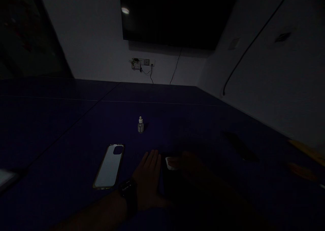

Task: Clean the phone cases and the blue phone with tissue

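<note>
My left hand (pixel 148 175), with a dark watch (pixel 127 187) on the wrist, lies flat with its fingers stretched forward. Its thumb points right, beside a dark flat thing (pixel 167 182) whose outline is mostly lost in shadow. My right hand (pixel 189 165) is very dim; its fingers press a small white pad (pixel 169 164) onto that dark thing. A clear phone case (pixel 108 166) with a camera cutout rests left of my left hand. Farther ahead stands a small dropper bottle (pixel 140 126) with a white top.
The blue surface (pixel 83 122) runs to the wall. A dark long object (pixel 240 145) and a dim reddish thing (pixel 302 171) lie at right, near a yellow strip (pixel 306 151). A pale object (pixel 7 177) sits at far left. Sockets (pixel 142 62) are below a large screen (pixel 172 18).
</note>
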A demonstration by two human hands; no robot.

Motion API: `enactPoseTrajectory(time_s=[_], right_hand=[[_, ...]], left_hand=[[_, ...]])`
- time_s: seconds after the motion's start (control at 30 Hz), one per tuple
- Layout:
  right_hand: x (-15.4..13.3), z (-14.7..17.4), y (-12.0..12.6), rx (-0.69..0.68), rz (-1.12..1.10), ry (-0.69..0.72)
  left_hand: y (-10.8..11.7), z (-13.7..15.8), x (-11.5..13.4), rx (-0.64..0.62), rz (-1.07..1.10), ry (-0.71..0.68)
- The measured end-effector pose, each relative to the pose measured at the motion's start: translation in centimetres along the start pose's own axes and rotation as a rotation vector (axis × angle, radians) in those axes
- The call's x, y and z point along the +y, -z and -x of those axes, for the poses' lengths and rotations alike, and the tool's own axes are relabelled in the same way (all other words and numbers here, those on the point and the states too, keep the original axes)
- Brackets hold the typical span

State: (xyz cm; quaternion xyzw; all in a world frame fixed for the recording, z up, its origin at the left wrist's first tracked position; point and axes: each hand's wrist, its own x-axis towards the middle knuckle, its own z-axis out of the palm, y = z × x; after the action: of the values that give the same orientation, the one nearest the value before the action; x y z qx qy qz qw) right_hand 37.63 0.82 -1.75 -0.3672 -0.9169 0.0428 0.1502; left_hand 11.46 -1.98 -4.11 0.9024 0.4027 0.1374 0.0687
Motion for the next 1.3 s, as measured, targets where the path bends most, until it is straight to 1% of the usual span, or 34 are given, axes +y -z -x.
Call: enactPoseTrajectory(time_s=[0.07,0.1,0.27,0.3,0.4,0.47,0.53,0.63,0.7,0.77,0.87,0.97,1.03,1.13,1.2,1.3], right_hand=[[0.1,-0.4,0.3,0.019,0.039,-0.055],[0.2,-0.5,0.6,0.019,0.044,-0.062],[0.0,0.4,1.1,-0.076,-0.051,0.038],[0.0,0.5,1.0,-0.081,-0.052,0.030],[0.3,0.3,0.7,-0.040,-0.005,-0.063],[0.5,0.0,0.7,-0.039,0.006,-0.099],[0.4,0.1,1.0,-0.082,-0.024,-0.084],[-0.1,1.1,1.6,-0.163,-0.113,-0.026],[-0.3,1.6,1.8,-0.190,-0.145,-0.012],[-0.2,1.6,2.0,-0.186,-0.120,-0.027],[0.1,0.7,2.2,-0.169,-0.054,-0.054],[-0.1,-0.1,2.9,-0.167,-0.062,-0.034],[-0.7,-0.1,3.5,-0.171,-0.078,-0.024],[-2.4,1.2,4.3,-0.210,-0.072,-0.001],[-3.8,3.0,4.4,-0.235,-0.061,0.014],[-5.4,6.1,3.9,-0.282,-0.077,0.054]], left_hand=[[-0.1,0.0,0.0,0.017,-0.009,-0.005],[0.0,0.0,0.0,0.018,-0.011,-0.006],[0.7,-0.2,0.3,-0.027,0.002,0.013],[0.8,-0.2,0.3,-0.031,0.004,0.016],[0.7,-0.2,0.2,-0.024,0.002,0.006],[0.6,-0.2,0.1,-0.016,-0.005,0.003],[0.5,-0.2,0.1,-0.014,-0.013,0.006],[0.7,-0.2,0.3,-0.019,-0.024,0.019],[1.0,-0.3,0.5,-0.031,-0.030,0.017],[1.2,-0.4,0.7,-0.032,-0.036,0.018],[1.3,-0.5,0.9,-0.024,-0.047,0.037],[1.4,-0.6,0.9,-0.044,-0.054,0.036],[1.6,-0.6,0.9,-0.053,-0.059,0.036],[1.8,-0.6,1.0,-0.068,-0.069,0.046],[1.9,-0.6,1.1,-0.069,-0.070,0.046],[1.7,-0.6,1.1,-0.066,-0.072,0.055]])
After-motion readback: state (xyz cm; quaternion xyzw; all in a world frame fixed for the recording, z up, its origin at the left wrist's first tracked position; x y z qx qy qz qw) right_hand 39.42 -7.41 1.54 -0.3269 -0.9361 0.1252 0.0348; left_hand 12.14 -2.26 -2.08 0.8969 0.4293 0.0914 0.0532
